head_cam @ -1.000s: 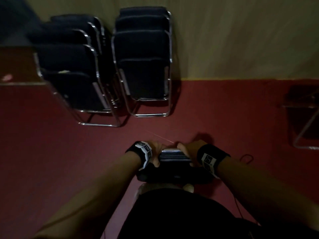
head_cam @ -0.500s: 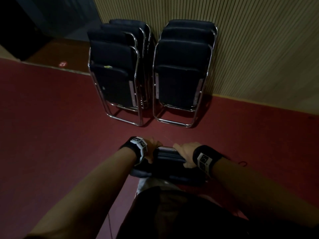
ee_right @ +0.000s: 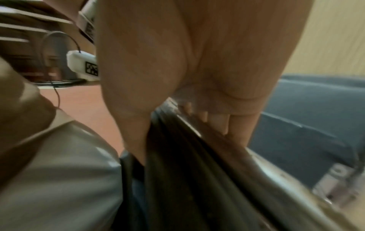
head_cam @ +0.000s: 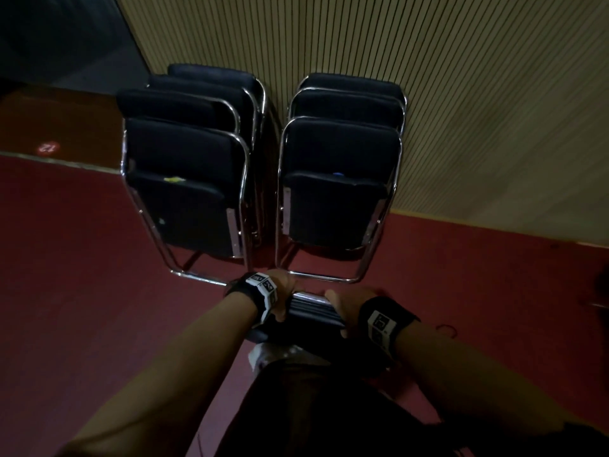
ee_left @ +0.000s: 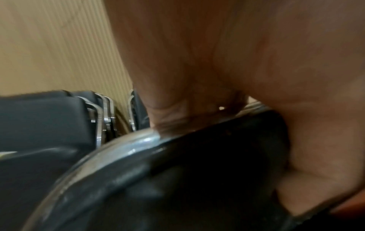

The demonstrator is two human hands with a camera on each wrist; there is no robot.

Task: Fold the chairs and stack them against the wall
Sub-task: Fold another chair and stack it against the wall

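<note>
Both hands, left hand [head_cam: 286, 291] and right hand [head_cam: 342, 308], clamp folded chair [head_cam: 311, 310]; its frame may clip right stack [head_cam: 339, 179], toppling it.

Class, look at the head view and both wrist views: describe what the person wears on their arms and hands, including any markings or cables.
Both forearms are bare, with no sleeves or gloves. The left hand has a black wristband carrying a white block with black square code markings. The right hand has a similar black wristband with a white panel marked in black. In the right wrist view, a thin dark cable runs from a white coded device.
</note>
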